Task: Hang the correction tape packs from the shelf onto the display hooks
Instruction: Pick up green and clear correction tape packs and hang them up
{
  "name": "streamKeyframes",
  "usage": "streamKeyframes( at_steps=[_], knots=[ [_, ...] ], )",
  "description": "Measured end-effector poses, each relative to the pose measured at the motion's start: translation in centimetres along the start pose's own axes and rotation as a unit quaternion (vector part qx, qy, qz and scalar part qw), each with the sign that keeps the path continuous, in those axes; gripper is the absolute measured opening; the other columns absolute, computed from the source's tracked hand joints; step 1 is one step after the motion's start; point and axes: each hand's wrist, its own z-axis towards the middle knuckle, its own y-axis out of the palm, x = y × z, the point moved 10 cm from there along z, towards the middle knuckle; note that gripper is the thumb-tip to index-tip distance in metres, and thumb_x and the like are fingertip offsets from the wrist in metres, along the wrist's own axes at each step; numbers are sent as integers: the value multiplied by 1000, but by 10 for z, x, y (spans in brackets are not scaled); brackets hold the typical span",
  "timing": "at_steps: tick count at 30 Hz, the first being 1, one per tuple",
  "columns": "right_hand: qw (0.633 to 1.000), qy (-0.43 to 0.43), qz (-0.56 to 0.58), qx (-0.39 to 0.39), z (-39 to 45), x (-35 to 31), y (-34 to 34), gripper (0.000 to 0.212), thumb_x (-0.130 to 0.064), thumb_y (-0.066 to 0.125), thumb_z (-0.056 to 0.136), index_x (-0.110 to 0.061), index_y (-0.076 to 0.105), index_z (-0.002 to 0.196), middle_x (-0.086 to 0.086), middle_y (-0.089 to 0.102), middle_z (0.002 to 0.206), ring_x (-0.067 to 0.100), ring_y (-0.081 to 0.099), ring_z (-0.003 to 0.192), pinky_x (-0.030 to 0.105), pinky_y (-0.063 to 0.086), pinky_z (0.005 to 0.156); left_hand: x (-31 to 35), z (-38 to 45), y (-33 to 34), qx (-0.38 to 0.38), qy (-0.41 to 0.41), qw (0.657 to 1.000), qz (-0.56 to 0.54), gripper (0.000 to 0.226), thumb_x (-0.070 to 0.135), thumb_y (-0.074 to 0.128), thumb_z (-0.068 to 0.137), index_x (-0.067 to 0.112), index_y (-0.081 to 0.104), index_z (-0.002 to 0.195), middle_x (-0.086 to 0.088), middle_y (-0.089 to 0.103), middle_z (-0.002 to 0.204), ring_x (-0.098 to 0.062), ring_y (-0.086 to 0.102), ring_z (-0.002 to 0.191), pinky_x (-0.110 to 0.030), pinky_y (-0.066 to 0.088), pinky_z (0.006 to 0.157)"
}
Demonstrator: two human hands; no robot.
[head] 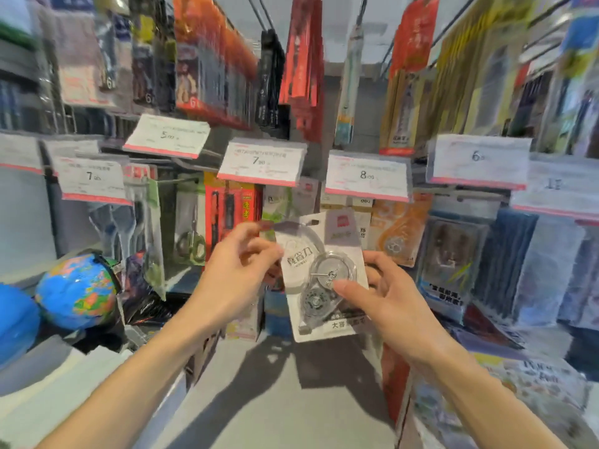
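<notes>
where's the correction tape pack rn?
Centre of the head view: the correction tape pack is held by both the left hand and right hand, below the 8.00 price tag.

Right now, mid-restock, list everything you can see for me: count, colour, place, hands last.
correction tape pack: one, white card with clear blister, held in front of the display, tilted.
price tags: at least six, white with pink edge, on hook ends across the middle.
hanging packs: many, mixed colours, blurred, on hooks behind the tags.
scissors pack: one, clear, hanging left of centre.
globe: one, blue, on the left ledge.
left hand: pinches the pack's left edge.
right hand: grips the pack, thumb on the blister.
</notes>
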Motion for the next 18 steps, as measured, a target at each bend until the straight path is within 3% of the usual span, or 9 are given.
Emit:
streamKeyframes(
  at_steps=[2,4,5,8,11,14,16,18],
  knots=[
    [1000,-10,5,-3,0,-3,-3,32,-44,77,81,-46,63,110,-6,80,115,17,77,106,55,55,102,9,1,-13,38,-20,999,-2,26,24,68,99,30,56,121,18,75,81,-6,72,67,-21,57,61],
    [1000,-14,20,-9,0,-5,-3,31,-45,77,81,-47,63,109,-7,80,115,16,78,105,55,56,100,21,0,-27,71,-24,997,-4,33,22,68,99,24,54,128,12,73,82,-24,74,72,-44,63,70],
    [1000,-12,24,-10,0,-6,-2,33,-44,78,82,-45,63,111,-7,80,115,16,78,104,54,57,99,30,0,-34,85,-8,996,5,30,20,68,98,27,55,124,10,72,82,-23,72,70,-49,62,72],
    [1000,-12,28,-5,4,-8,2,31,-27,77,93,-31,61,119,-8,81,112,14,78,103,52,58,98,58,-1,-49,118,42,990,62,28,19,69,97,40,53,106,4,72,90,-16,68,73,-46,57,75],
    [1000,-13,21,2,11,-14,9,26,-21,74,96,-24,59,117,-15,82,107,7,79,97,41,62,85,76,1,-55,118,68,987,83,27,19,68,97,40,52,104,-2,71,94,-32,69,82,-55,56,82],
    [999,-17,13,29,22,-21,14,24,-24,75,95,-25,59,113,-13,82,100,2,78,88,29,63,73,88,5,-58,112,83,986,94,24,18,67,98,32,56,114,1,72,92,-28,71,76,-47,59,74],
    [999,-25,-6,36,30,-27,19,26,-31,76,93,-32,59,113,-9,82,100,3,78,90,29,62,79,91,7,-62,109,85,985,104,25,19,67,97,25,58,120,3,74,92,-23,73,75,-43,60,70],
    [998,-31,-30,39,38,-31,26,26,-42,77,90,-34,58,107,-19,78,100,-2,74,93,25,58,83,94,9,-65,104,89,984,113,25,21,66,97,28,59,120,2,75,95,-25,73,78,-49,61,74]
  ],
)
